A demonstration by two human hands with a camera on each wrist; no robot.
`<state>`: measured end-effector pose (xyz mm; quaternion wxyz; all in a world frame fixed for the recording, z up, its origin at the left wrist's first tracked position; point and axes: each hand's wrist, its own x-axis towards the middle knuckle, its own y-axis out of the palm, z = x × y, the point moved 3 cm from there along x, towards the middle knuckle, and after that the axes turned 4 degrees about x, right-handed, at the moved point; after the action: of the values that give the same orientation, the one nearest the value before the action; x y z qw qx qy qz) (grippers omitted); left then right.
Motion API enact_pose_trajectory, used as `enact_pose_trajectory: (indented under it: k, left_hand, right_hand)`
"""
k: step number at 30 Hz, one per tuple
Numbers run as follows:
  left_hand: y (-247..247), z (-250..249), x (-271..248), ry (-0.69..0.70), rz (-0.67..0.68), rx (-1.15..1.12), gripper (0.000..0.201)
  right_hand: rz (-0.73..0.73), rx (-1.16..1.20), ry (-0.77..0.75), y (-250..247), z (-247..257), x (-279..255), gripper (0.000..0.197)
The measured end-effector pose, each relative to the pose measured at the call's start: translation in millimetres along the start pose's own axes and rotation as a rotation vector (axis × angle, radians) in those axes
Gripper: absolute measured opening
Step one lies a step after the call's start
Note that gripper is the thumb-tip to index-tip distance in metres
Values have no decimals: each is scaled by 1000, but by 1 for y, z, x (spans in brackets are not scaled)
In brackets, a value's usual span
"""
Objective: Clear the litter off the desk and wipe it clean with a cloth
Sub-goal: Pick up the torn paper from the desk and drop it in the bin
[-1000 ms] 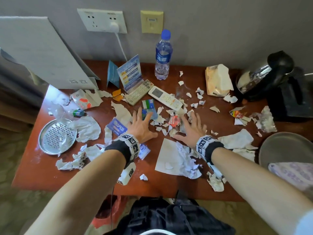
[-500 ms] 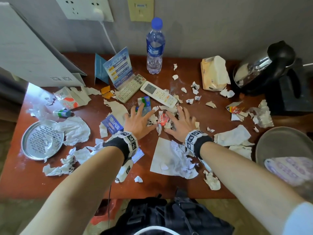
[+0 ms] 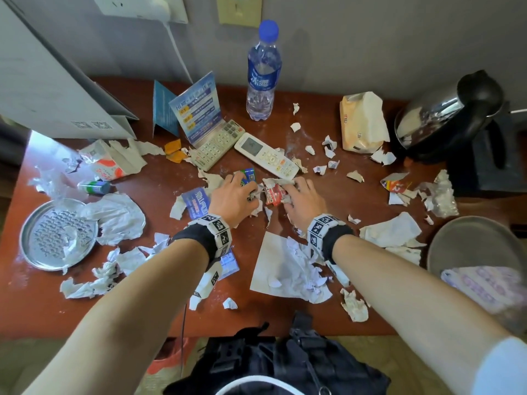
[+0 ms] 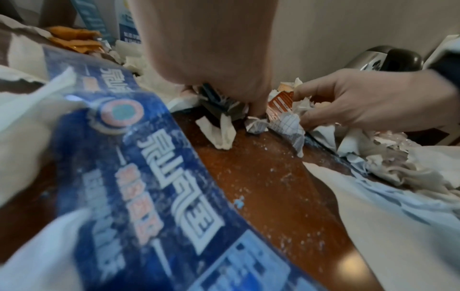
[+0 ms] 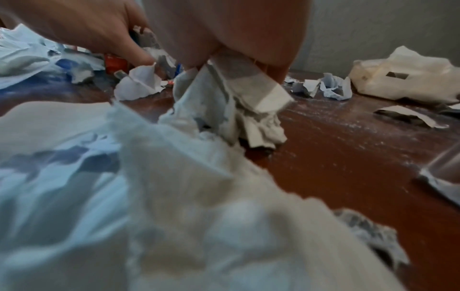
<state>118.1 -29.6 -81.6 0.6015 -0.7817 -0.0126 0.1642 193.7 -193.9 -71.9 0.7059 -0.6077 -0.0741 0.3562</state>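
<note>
Both hands sit together at the middle of the red-brown counter (image 3: 159,303), fingers curled down into a small heap of torn paper scraps (image 3: 268,185). The left hand (image 3: 232,199) curls its fingers round scraps and the edge of a small green-and-blue packet (image 3: 247,175) lying just beyond its fingertips. The right hand (image 3: 303,202) gathers crumpled white paper under its curled fingers; the right wrist view shows a wad of it pinched there. Between the two sets of fingers lies a red wrapper (image 3: 273,195), touching both. Just past the fingertips lies a white remote (image 3: 266,155), and beside it a calculator (image 3: 216,145). Behind the left wrist a blue leaflet (image 3: 196,203) lies flat. Nearer the person than the right fingers, a white sheet (image 3: 271,266) carries more shreds. More scraps lie scattered to either side of the hands.
</note>
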Motion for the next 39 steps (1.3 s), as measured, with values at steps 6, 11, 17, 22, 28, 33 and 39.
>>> enact_pose_trajectory:
  k: [6, 11, 17, 22, 28, 33, 39]
  left_hand:
    - [-7, 3, 1, -11, 20, 2, 38]
    - [-8, 2, -4, 18, -9, -29, 35]
    - [-1, -7, -5, 32, 5, -5, 33]
    - [0, -11, -5, 27, 0, 27, 35]
    - [2, -11, -4, 56, -34, 1, 31]
    - [1, -9, -4, 43, -50, -6, 30]
    - [-2, -3, -6, 19, -84, -40, 27]
  right_hand:
    - [10, 63, 6, -8, -6, 1, 45]
    - [104, 37, -113, -14, -15, -11, 64]
    - [129, -120, -175, 1, -22, -22, 78]
    - [13, -191, -260, 5, -15, -17, 66]
    - [-11, -234, -344, 8, -6, -14, 49]
    - [-53, -203, -391, 13, -1, -11, 34]
    - [-7, -202, -326, 11, 3, 2, 33]
